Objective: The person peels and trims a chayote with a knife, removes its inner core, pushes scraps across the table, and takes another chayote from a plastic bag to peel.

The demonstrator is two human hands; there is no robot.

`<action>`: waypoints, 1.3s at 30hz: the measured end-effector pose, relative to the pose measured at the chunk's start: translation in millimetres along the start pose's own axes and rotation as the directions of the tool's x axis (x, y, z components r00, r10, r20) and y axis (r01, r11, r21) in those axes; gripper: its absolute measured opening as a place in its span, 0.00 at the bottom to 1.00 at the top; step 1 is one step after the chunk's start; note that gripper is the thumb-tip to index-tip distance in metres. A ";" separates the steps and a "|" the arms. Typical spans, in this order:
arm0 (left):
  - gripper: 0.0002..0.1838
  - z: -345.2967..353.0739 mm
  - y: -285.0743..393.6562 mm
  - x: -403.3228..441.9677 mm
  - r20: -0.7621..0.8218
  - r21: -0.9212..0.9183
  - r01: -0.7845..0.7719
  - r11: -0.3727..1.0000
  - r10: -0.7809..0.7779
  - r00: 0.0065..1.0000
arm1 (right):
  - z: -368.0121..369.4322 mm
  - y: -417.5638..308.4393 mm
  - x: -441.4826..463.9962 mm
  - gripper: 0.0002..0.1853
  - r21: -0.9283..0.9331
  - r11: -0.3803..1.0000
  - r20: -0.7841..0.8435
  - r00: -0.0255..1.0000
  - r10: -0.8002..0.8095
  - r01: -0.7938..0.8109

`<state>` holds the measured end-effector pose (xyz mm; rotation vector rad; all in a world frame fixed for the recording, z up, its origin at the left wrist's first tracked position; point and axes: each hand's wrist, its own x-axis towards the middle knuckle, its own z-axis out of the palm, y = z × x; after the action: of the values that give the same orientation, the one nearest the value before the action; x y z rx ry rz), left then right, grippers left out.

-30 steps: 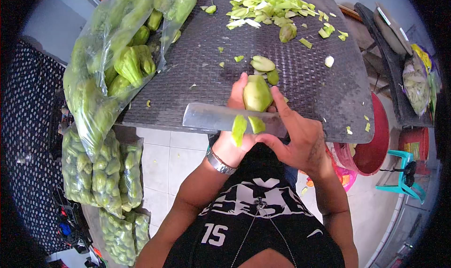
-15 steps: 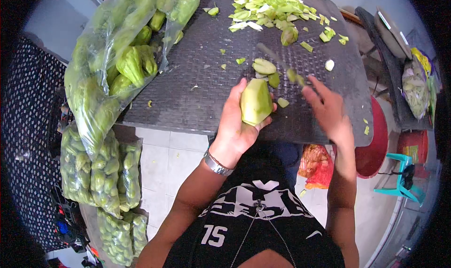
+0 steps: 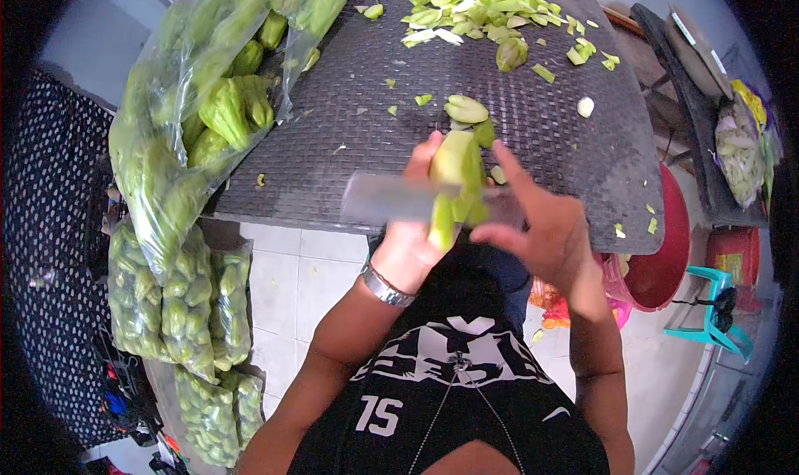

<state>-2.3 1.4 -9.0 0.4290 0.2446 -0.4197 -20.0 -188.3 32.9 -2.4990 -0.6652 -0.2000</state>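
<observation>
A partly peeled green chayote point(image 3: 455, 160) sits in my left hand point(image 3: 414, 240), fingers wrapped round it, above the table's near edge. My right hand point(image 3: 545, 229) grips a wide-bladed knife point(image 3: 379, 200), blurred by motion, with the blade lying across the chayote's near end. Green peel strips point(image 3: 442, 223) cling at the blade. Just beyond the chayote, cut slices point(image 3: 466, 109) rest on the dark woven table point(image 3: 333, 175). The knife's handle is mostly hidden by my right hand.
A clear bag of chayotes point(image 3: 225, 113) covers the table's left side. A peel pile point(image 3: 483, 9) lies at the far edge. More bagged chayotes point(image 3: 187, 308) stand lower left. At right are a red tub point(image 3: 662, 258), a teal stool point(image 3: 707, 321) and a side table point(image 3: 695, 117).
My right hand swung the knife out to the right over the table, then came back left to the chayote. Another peel piece now lies beside the slices.
</observation>
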 end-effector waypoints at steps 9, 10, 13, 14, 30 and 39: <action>0.25 12.4 5.1 -2.3 -0.135 0.102 -0.088 0.991 0.102 0.986 | -12.4 -0.9 4.0 0.46 0.129 0.943 0.107 0.949 0.295 -0.308; 0.26 12.0 4.9 -1.0 -0.081 0.082 -0.044 0.996 0.051 0.995 | -7.1 -13.4 -2.8 0.48 0.105 0.980 0.041 0.985 0.167 -0.171; 0.27 8.5 2.3 5.5 -0.026 0.016 0.025 1.000 -0.024 0.999 | 1.4 -27.2 -7.0 0.51 0.071 0.997 0.002 0.999 0.034 -0.034; 0.26 9.3 2.3 4.3 -0.028 0.018 0.010 1.000 -0.010 1.000 | 1.9 -28.2 -6.9 0.52 0.065 0.997 0.009 0.999 0.032 -0.033; 0.25 4.1 2.9 4.8 -0.021 0.091 -0.056 0.994 0.059 0.998 | -15.0 -12.7 -1.2 0.49 0.125 0.965 0.074 0.973 0.221 -0.229; 0.23 -0.5 2.1 -6.8 -0.051 0.072 -0.077 0.994 0.081 0.995 | -14.2 19.7 7.7 0.49 -0.038 0.975 -0.004 0.976 0.219 -0.219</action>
<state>-7.5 5.7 -6.6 0.5175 0.2645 -0.3400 -3.7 -207.1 37.8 -2.5857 -0.3844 -0.1318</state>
